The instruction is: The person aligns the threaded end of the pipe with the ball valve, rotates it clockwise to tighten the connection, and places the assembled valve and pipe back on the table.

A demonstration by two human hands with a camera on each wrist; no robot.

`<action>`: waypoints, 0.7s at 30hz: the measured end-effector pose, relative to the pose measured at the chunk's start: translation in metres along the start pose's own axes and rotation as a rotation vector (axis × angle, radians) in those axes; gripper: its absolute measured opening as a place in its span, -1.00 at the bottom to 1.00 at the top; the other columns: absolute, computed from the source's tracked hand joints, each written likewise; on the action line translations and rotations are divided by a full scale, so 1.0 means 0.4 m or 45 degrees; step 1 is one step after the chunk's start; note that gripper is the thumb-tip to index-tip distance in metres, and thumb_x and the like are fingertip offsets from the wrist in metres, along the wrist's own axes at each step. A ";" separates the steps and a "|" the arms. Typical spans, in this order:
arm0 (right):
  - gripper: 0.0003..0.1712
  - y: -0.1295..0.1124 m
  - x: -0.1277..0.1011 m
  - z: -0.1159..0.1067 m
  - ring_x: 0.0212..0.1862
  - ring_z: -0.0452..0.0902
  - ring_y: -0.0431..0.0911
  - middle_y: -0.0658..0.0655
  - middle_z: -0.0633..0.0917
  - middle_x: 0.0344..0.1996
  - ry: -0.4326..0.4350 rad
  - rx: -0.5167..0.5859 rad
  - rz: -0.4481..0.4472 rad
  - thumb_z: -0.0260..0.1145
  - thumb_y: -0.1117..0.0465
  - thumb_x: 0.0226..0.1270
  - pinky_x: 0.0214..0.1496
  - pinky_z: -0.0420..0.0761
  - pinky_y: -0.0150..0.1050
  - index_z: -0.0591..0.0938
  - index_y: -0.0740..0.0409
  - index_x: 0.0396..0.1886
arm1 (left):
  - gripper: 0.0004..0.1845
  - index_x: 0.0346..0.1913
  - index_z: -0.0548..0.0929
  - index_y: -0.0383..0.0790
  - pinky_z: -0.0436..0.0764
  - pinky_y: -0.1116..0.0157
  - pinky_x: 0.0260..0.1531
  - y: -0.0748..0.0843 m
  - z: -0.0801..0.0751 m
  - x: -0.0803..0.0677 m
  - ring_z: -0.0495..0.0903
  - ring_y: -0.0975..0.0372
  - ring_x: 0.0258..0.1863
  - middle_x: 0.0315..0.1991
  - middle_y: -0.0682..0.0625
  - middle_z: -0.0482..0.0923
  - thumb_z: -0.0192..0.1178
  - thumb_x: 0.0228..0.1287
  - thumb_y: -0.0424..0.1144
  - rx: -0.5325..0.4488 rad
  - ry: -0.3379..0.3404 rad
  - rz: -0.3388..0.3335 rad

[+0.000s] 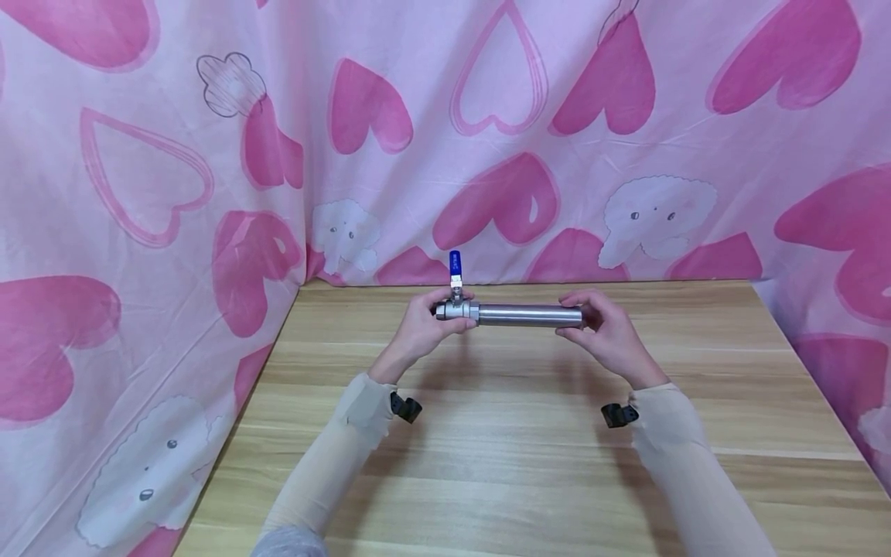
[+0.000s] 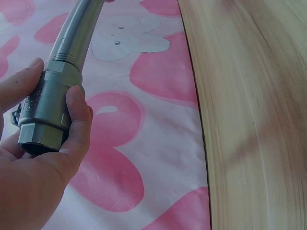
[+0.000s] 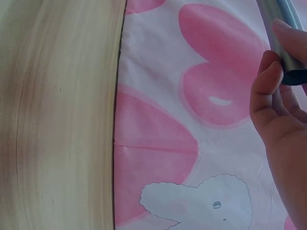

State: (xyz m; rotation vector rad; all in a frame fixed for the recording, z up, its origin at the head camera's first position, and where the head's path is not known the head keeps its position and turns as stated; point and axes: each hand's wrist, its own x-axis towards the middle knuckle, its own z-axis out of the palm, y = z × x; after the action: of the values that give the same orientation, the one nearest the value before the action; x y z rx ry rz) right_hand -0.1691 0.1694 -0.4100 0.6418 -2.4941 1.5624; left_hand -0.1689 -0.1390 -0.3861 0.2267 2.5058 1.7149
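Two hands hold one assembly mid-frame above the wooden table (image 1: pixel 515 433): left hand (image 1: pixel 425 329) wraps the steel ball valve with blue lever (image 1: pixel 455 307), right hand (image 1: pixel 607 333) pinches the stainless steel pipe (image 1: pixel 529 315) end. Looks like threading; next needs counter-rotation, valve held steady.

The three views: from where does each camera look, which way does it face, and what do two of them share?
Head: sits high, looks forward and down at the wooden table; both sleeved forearms, left hand and right hand hold a silver metal pipe with a blue-handled valve above it.
Left wrist: looks along the palm; fingers curl round the grey valve end.
Right wrist: looks along the palm; fingertips pinch the pipe's open end.
Shared: both wrist views show the pink heart-print cloth beside the table edge.
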 end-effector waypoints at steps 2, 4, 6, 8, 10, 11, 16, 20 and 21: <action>-0.53 0.007 0.001 0.000 -0.24 0.54 -0.29 0.16 0.60 -0.03 0.002 0.005 0.001 0.45 0.41 0.09 -0.20 0.54 -0.52 0.55 0.21 0.03 | -0.55 0.06 0.67 0.01 0.57 0.24 -0.12 0.000 -0.001 0.000 0.57 0.15 -0.14 -0.03 0.07 0.64 0.47 0.03 -0.19 0.002 0.000 -0.005; -0.54 0.007 0.001 0.001 -0.22 0.55 -0.28 0.16 0.60 -0.03 0.002 0.004 0.006 0.45 0.40 0.10 -0.18 0.55 -0.52 0.56 0.19 0.02 | -0.53 0.08 0.66 -0.03 0.56 0.24 -0.12 -0.001 -0.001 0.001 0.56 0.15 -0.14 -0.02 0.06 0.64 0.47 0.03 -0.19 0.006 0.001 -0.004; -0.54 0.006 0.001 0.001 -0.21 0.55 -0.29 0.16 0.59 -0.01 0.001 0.008 0.013 0.45 0.39 0.10 -0.16 0.55 -0.52 0.56 0.19 0.03 | -0.52 0.08 0.66 -0.03 0.55 0.25 -0.13 -0.002 -0.001 0.001 0.55 0.14 -0.14 -0.02 0.06 0.63 0.47 0.03 -0.19 0.011 0.004 -0.002; -0.54 0.004 0.001 0.001 -0.20 0.55 -0.29 0.17 0.58 -0.01 0.000 0.007 0.011 0.45 0.39 0.11 -0.15 0.55 -0.53 0.55 0.22 0.03 | -0.54 0.06 0.67 0.00 0.56 0.26 -0.14 -0.002 -0.001 0.001 0.55 0.15 -0.14 -0.02 0.05 0.63 0.47 0.02 -0.19 0.007 0.007 -0.002; -0.54 0.003 0.001 0.001 -0.20 0.55 -0.30 0.17 0.58 -0.01 0.000 0.012 0.008 0.45 0.39 0.11 -0.15 0.55 -0.54 0.55 0.25 0.03 | -0.55 0.05 0.68 0.03 0.56 0.27 -0.15 -0.002 -0.002 0.001 0.55 0.15 -0.15 -0.02 0.05 0.63 0.47 0.02 -0.20 -0.001 0.008 0.000; -0.54 0.003 0.001 0.001 -0.20 0.55 -0.30 0.17 0.58 -0.01 0.000 0.012 0.002 0.44 0.40 0.11 -0.15 0.55 -0.54 0.55 0.26 0.04 | -0.55 0.04 0.68 0.03 0.57 0.27 -0.16 -0.002 -0.002 0.001 0.55 0.15 -0.15 -0.02 0.04 0.63 0.47 0.02 -0.21 -0.007 0.009 -0.001; -0.54 0.002 0.002 0.002 -0.22 0.54 -0.30 0.18 0.60 -0.05 0.007 0.020 -0.017 0.46 0.40 0.09 -0.17 0.56 -0.56 0.56 0.27 0.03 | -0.56 0.04 0.68 0.02 0.59 0.27 -0.18 -0.005 -0.002 0.001 0.56 0.15 -0.16 -0.03 0.04 0.64 0.47 0.02 -0.21 -0.020 0.006 -0.002; -0.54 -0.001 0.001 0.002 -0.23 0.54 -0.31 0.18 0.62 -0.09 0.010 0.015 -0.008 0.47 0.39 0.07 -0.19 0.56 -0.55 0.57 0.22 0.02 | -0.55 0.04 0.67 0.02 0.60 0.27 -0.18 -0.007 -0.002 0.002 0.56 0.15 -0.16 -0.03 0.05 0.64 0.47 0.02 -0.21 -0.016 0.007 0.003; -0.54 -0.001 0.001 0.002 -0.24 0.55 -0.30 0.18 0.62 -0.10 0.008 0.011 -0.004 0.47 0.38 0.07 -0.20 0.57 -0.54 0.58 0.21 0.01 | -0.55 0.05 0.67 0.01 0.60 0.26 -0.18 -0.007 -0.003 0.002 0.57 0.15 -0.16 -0.02 0.04 0.64 0.47 0.02 -0.21 -0.018 0.008 0.005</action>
State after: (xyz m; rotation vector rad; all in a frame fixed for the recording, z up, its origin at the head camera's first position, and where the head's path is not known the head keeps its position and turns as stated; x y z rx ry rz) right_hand -0.1694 0.1685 -0.4098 0.6403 -2.4819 1.5731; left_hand -0.1702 -0.1408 -0.3885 0.2259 2.4984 1.7364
